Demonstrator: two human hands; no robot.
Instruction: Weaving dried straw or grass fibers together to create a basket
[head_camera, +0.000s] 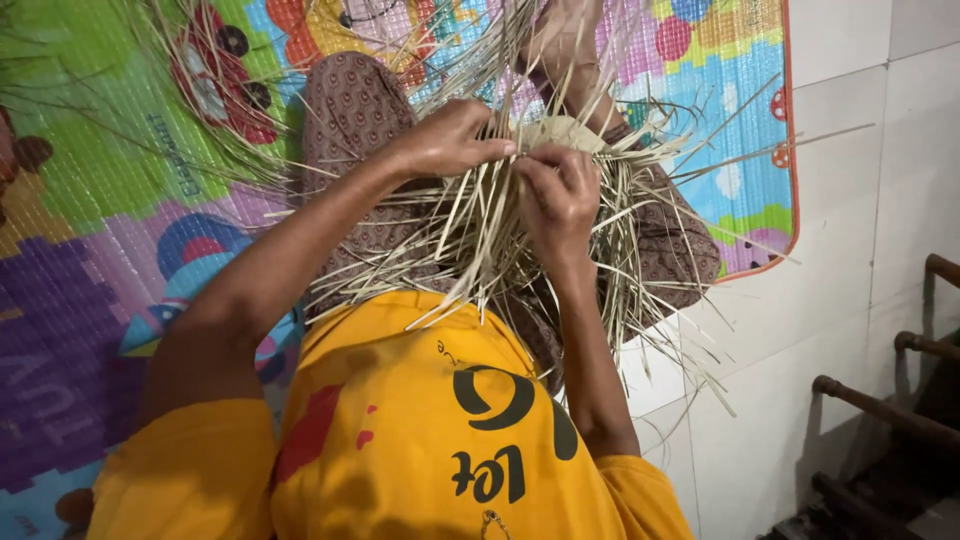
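while the person sat cross-legged on the colourful play mat (120, 180), both hands worked at the middle of a loose bundle of dry straw strips (480, 240) that lay over the lap. the left hand (445, 140) came in from the left, its fingers (490, 148) curled shut around a few of the pale strips near the top of the bundle. the right hand (558, 195) sat just beside it, touching the same cluster, its fingers (545, 165) bent and pinched on strips right below a small woven patch (560, 130) of flattened, tan material. that woven patch was at the centre, where the strips crossed, and the two hands nearly met there. long strips fanned out from this point in every direction, over the brown patterned trousers (350, 110), across the mat and out past its orange edge onto the white tiled floor (850, 200). some strips hung down toward the yellow shirt (420, 430), which filled the lower part of the view and carried dark and red printed marks. the mat showed bright cartoon shapes in green, purple, blue and pink. at the right edge, dark wooden rails (880, 405) stood stepwise against the tiles, well apart from the bundle. how far the weaving extended under the hands could not be told, since the fingers and the loose strips covered most of it.
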